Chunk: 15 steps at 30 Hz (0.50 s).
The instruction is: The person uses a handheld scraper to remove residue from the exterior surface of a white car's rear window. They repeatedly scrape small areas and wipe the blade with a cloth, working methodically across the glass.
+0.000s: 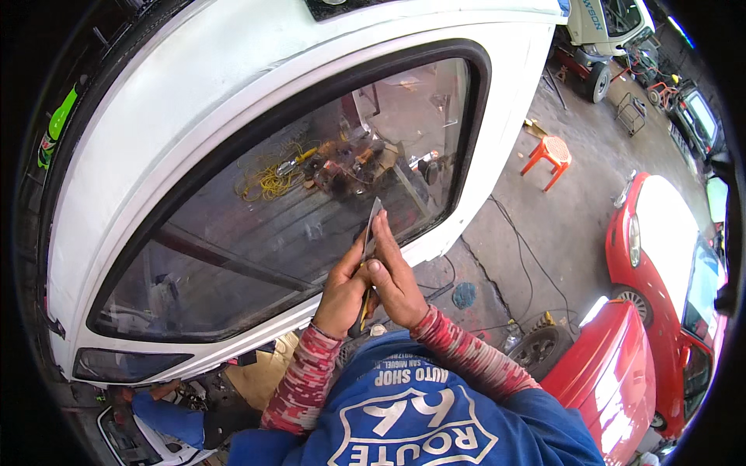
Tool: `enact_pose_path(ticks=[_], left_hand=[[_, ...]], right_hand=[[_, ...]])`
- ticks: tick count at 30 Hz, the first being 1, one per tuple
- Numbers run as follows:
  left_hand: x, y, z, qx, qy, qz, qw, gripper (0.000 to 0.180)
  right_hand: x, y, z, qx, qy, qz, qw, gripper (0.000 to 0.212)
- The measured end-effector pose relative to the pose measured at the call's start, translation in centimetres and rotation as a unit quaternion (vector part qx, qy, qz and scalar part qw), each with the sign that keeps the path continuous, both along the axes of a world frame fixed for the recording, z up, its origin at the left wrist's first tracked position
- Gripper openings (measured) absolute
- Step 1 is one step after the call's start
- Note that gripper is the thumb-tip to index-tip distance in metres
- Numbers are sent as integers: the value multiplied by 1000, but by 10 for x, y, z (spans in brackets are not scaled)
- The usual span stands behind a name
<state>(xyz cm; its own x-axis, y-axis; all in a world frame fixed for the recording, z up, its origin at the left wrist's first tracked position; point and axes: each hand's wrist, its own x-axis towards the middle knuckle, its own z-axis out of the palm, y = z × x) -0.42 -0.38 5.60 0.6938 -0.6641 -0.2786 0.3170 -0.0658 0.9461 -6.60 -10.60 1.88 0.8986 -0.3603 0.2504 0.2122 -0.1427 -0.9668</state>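
A scraper with a thin grey blade [374,211] and a yellow-and-black handle [363,312] is held upright between my hands. My left hand [340,293] is closed around it near the handle. Against the blade's right side lie the outstretched fingers of my right hand [395,272], its thumb crossing over toward the left hand. Both hands are in front of the lower edge of a large window [256,225], framed by a black rubber seal [484,78] in a white vehicle body [155,85]. Part of the handle is hidden by my fingers.
Through the glass show a yellow cord [272,185] and a heap of parts. An orange stool [553,150] stands on the concrete floor, with dark cables [519,241] nearby. Red cars [622,233] are at the right. Another person [167,415] is at lower left.
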Motion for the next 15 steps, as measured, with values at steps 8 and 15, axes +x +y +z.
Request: enact_pose_path(ticks=[8,15], left_hand=[[2,8,3,4,58,-20,998,57],[4,-13,8,-46,-9,-56,997,54]], right_hand=[[-1,-38,11,-11,16,54,998,77],[1,-44,7,-2,-23,-26,999,84]])
